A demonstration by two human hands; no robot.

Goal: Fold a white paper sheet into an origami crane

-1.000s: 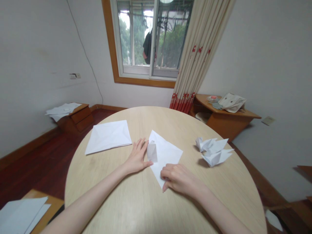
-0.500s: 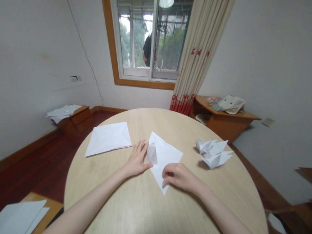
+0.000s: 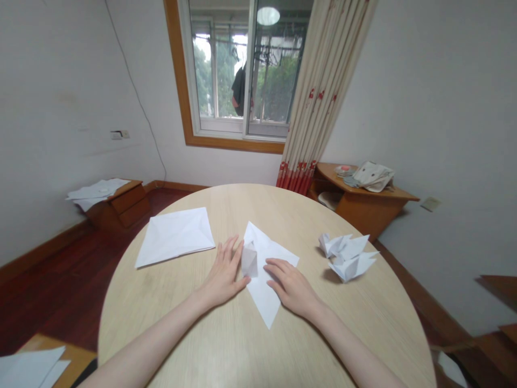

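Observation:
A white sheet of paper (image 3: 264, 302), partly folded, lies on the round wooden table in front of me. At its left edge a small folded flap (image 3: 249, 261) stands up in shadow. My left hand (image 3: 226, 272) is open, its fingers spread along that left side, thumb and index by the flap. Across the right part of the sheet rests my right hand (image 3: 288, 285), open, with fingers stretched toward the flap and nothing gripped. Folded white paper figures (image 3: 349, 253) with pointed tips sit to the right of my right hand.
A stack of white paper (image 3: 177, 234) lies at the left of the round table (image 3: 194, 350). Beyond it stand a small wooden cabinet (image 3: 121, 202) with papers and a corner shelf (image 3: 363, 210) holding a cloth bag (image 3: 374, 176). More sheets (image 3: 30, 366) lie at lower left.
My right hand has moved up along the sheet from its lower corner, and its curled fingers have straightened out. My left hand stays beside the flap. The view has shifted slightly.

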